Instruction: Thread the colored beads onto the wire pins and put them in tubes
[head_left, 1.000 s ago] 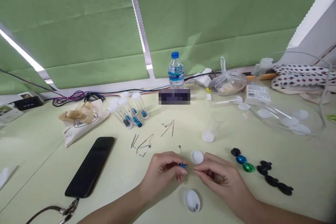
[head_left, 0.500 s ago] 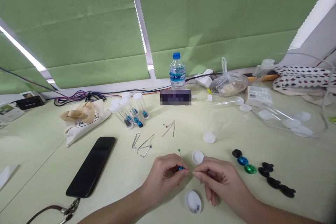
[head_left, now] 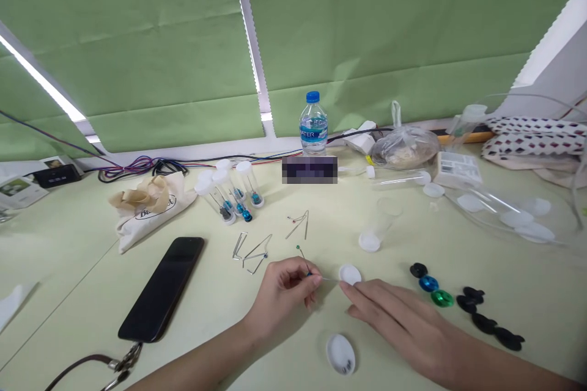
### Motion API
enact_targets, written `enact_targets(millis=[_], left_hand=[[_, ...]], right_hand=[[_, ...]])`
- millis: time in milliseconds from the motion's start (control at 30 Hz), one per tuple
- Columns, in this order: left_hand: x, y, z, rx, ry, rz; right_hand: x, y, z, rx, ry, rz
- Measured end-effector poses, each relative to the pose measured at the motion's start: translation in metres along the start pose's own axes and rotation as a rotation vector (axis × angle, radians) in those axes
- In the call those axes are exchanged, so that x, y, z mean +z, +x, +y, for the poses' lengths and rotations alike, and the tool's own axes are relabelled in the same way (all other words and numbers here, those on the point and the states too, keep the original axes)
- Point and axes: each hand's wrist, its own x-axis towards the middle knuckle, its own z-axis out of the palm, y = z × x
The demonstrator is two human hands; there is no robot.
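At far left we find a dark phone [head_left: 161,289] lying on the pale table [head_left: 220,330]; beyond it, a cluster of clear tubes [head_left: 251,185] with white ends, and nearer, bent metal keys [head_left: 257,247]. Next we see the left hand [head_left: 285,289], thumb and fingers pinched on a small blue piece [head_left: 309,273], mostly hidden by them. A thin pin with a green bead [head_left: 298,247] stands tilted above the grip. We judge the piece light, hard and smooth, apt to slip or roll; its rim suits a fingertip pinch, clear of the pin, which would bend or swing if pressed. Rightward from that pinch runs a slender rod [head_left: 331,280], seemingly stiff and best held near its end. There the right hand [head_left: 403,321] reaches with extended fingers; we cannot tell whether it grips the rod. Beside it lie two shallow white caps [head_left: 340,354], then, at far right, blue, green and black pieces [head_left: 442,298].
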Motion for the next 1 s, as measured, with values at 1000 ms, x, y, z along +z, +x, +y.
enact_targets(millis=[1000], left_hand=[[0.004, -0.007, -0.004, 0.084, 0.107, -0.019]], right_hand=[[0.003, -0.001, -0.005, 0.226, 0.267, -0.061]])
